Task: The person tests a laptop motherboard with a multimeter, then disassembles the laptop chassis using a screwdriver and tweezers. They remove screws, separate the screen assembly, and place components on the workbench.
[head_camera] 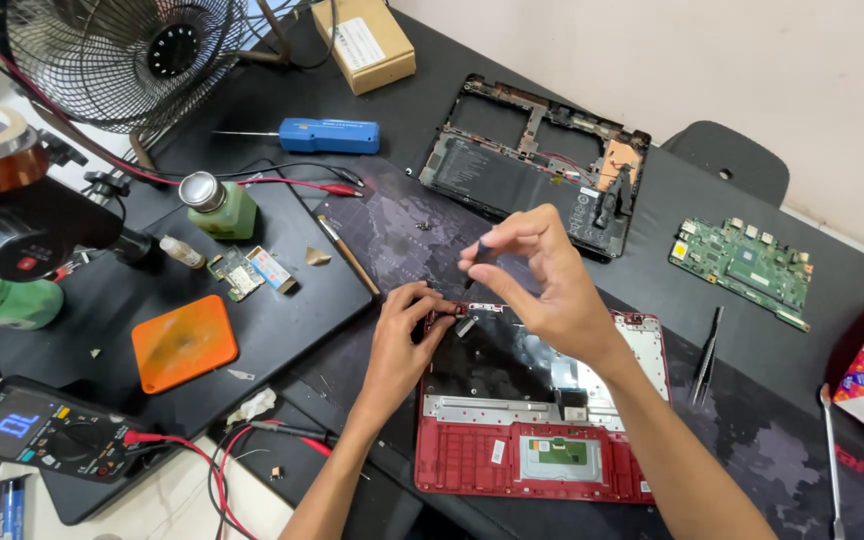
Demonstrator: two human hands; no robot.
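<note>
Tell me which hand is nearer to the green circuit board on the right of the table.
Right. The right hand is raised above the red laptop case, left of the green circuit board; the left hand sits farther left, at the case's corner.

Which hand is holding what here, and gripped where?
Right hand pinches a small dark screwdriver near its top end. Left hand grips the upper-left corner of the red laptop shell.

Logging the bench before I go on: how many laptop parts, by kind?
Red palmrest shell: 1
Black base shell: 1
Green boards: 2, mainboard, small board
Total: 4
</note>
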